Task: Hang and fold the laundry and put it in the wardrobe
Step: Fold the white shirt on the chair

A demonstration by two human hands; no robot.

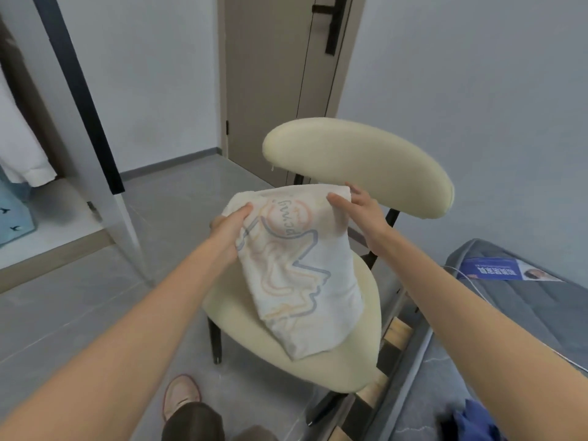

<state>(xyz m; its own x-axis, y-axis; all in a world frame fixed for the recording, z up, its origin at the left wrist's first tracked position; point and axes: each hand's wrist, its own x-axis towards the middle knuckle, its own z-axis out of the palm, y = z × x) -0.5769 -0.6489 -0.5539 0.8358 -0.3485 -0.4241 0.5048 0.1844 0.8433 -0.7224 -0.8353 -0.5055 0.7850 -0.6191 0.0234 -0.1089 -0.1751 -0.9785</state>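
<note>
A folded white T-shirt (299, 275) with an orange and blue line print hangs over the seat of a cream chair (359, 361). My left hand (230, 232) grips its upper left edge, thumb on top. At the upper right corner, my right hand (361, 206) pinches the folded edge. The shirt's lower end touches the seat. At the far left stands the open wardrobe (47, 237), with a white garment (22, 148) hanging inside.
The chair's padded backrest (356, 163) rises just behind the shirt. A grey mattress (515, 310) with a blue label and a white cable lies to the right. A closed door (280, 84) is ahead. My shoe (181, 394) stands on the grey tiled floor.
</note>
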